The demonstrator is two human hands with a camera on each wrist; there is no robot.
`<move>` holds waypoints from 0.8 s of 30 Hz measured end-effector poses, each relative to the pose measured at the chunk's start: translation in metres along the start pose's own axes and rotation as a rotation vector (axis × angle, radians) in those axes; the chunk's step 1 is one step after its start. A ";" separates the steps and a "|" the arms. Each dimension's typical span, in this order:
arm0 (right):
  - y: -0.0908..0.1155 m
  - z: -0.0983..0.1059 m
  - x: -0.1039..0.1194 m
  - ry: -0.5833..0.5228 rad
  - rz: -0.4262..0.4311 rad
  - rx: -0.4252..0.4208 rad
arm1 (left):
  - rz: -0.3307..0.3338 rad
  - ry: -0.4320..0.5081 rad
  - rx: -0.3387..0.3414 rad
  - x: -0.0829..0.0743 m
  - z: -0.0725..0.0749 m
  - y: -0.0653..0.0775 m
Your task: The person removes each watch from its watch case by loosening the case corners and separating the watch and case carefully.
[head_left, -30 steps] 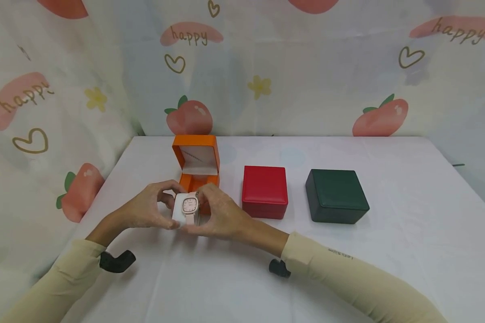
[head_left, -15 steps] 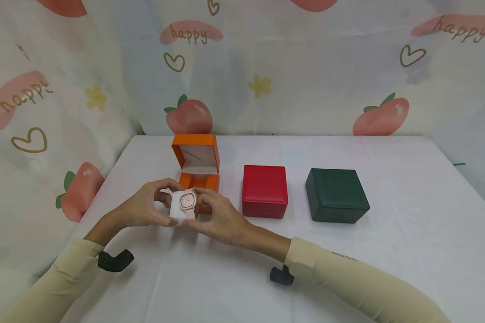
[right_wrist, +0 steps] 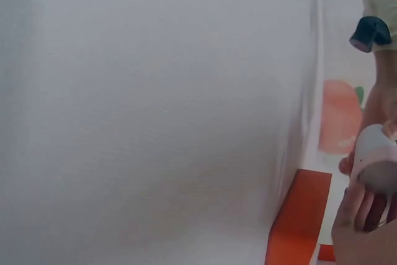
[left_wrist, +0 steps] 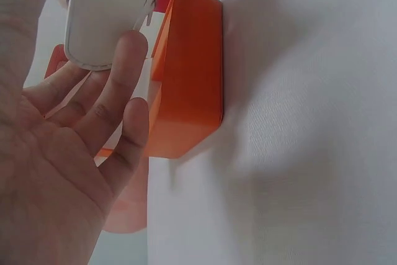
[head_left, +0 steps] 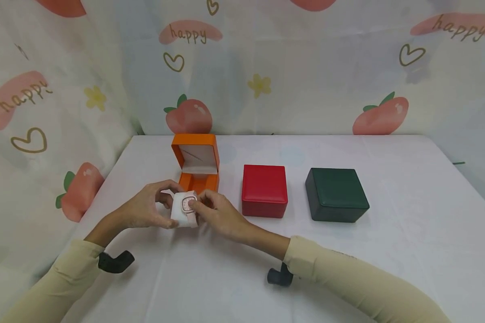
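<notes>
A pink wristwatch with a squarish face is strapped round a white watch cushion, held up just in front of the open orange watch box. My left hand grips the cushion's left side between thumb and fingers. From the right, my right hand pinches the watch, its thumb lying over the edge of the face. In the left wrist view, the cushion's flat oval end shows above the fingers of that hand. The right wrist view catches the cushion at its right edge.
Right of the orange box stands a closed red box, then a closed dark green box. All rest on a white-covered table with a patterned cloth hanging behind it.
My right thumb has moved from the cushion's lower edge up onto the watch face. The cushion and watch have turned slightly in my left hand, which stays in place.
</notes>
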State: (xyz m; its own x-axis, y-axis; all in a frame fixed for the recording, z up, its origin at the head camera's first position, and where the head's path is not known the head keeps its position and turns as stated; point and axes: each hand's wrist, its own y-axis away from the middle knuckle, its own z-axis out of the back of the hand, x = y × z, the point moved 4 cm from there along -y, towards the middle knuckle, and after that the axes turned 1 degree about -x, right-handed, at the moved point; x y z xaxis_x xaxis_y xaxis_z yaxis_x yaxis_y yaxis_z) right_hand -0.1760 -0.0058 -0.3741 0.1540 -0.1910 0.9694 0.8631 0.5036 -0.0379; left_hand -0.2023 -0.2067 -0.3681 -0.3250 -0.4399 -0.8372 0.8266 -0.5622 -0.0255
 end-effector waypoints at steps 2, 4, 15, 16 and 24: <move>0.001 -0.001 -0.002 -0.055 -0.022 0.020 | 0.002 -0.002 0.003 0.001 0.000 0.001; 0.002 -0.002 -0.003 -0.091 -0.031 0.023 | 0.002 -0.004 0.006 0.002 0.001 0.002; 0.004 -0.004 -0.003 -0.179 -0.065 -0.057 | -0.006 -0.002 0.004 0.004 0.002 0.003; 0.004 -0.005 -0.003 -0.191 -0.070 -0.070 | -0.001 0.000 0.002 0.005 0.002 0.003; 0.007 -0.006 -0.002 -0.170 -0.092 -0.134 | 0.022 -0.016 -0.016 0.006 0.002 0.004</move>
State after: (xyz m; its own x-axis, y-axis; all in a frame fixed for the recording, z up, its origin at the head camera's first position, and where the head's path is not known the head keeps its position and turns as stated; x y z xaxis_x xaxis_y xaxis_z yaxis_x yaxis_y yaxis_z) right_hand -0.1679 -0.0069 -0.3773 -0.0011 -0.0807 0.9967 0.9277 0.3719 0.0311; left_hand -0.2015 -0.2128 -0.3724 -0.3144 -0.4633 -0.8286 0.8406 -0.5414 -0.0163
